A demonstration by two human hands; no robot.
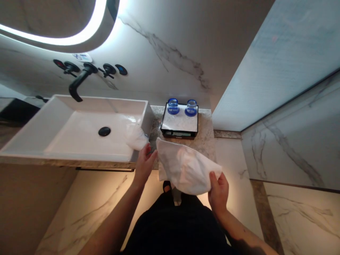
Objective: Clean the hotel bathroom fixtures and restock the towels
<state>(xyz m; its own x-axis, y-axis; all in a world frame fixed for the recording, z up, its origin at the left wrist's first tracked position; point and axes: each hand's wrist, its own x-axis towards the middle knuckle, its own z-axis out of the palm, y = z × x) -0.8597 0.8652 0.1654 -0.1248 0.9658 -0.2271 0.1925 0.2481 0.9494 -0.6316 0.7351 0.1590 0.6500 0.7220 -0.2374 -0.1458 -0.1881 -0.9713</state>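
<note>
My right hand [219, 191] pinches the right corner of a white cloth [186, 166], thumb on top. The cloth hangs spread and slightly folded in front of the counter. My left hand [145, 163] is at the sink's front right corner, its fingers curled at the edge of a crumpled, thin white bundle [136, 136]. That bundle lies over the right side of the white basin [87, 122]; whether it is cloth or plastic I cannot tell. My left thumb tip comes close to the cloth's left edge, and contact there is unclear.
Two blue-tinted glasses [173, 105] stand upside down on blue coasters, on a black-edged box [179, 122] at the counter's back. A black wall tap [81, 81] reaches over the basin. A lit mirror [103, 21] hangs above. Frosted glass [276, 63] borders the right.
</note>
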